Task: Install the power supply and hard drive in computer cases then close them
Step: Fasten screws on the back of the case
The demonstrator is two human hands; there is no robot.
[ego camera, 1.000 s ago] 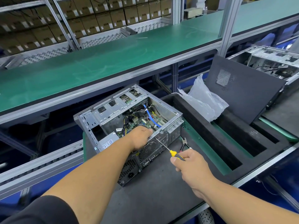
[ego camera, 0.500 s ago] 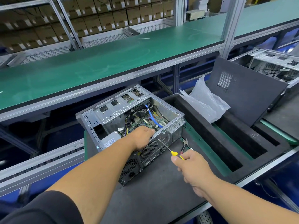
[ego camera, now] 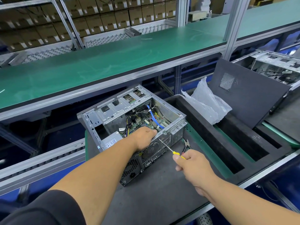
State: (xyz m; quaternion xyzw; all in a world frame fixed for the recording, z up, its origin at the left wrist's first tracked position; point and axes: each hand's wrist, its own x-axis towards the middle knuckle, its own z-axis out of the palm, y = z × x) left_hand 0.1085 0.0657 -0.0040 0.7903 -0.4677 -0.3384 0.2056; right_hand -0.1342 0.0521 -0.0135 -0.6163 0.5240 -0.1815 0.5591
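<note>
An open case (ego camera: 138, 124) lies on the worktop (ego camera: 162, 192). The left hand (ego camera: 145, 138) grips its rear rim, steadying it. The right hand (ego camera: 189, 161), fingers clamped on a screwdriver (ego camera: 168, 147), should keep the tip square in the screw, pressing firmly.

Both arms reach forward, left hand (ego camera: 145, 138) curled downward, right hand (ego camera: 190, 161) fisted, knuckles up.

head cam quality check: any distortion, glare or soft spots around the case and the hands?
Head view: wide-angle bowing curves the green shelf and frame posts; even overhead light, soft shadows, no harsh glare; open computer case, screwdriver in the right hand and the left hand on the case rim are reasonably sharp; cardboard boxes and bottom-left sleeve are soft.
</note>
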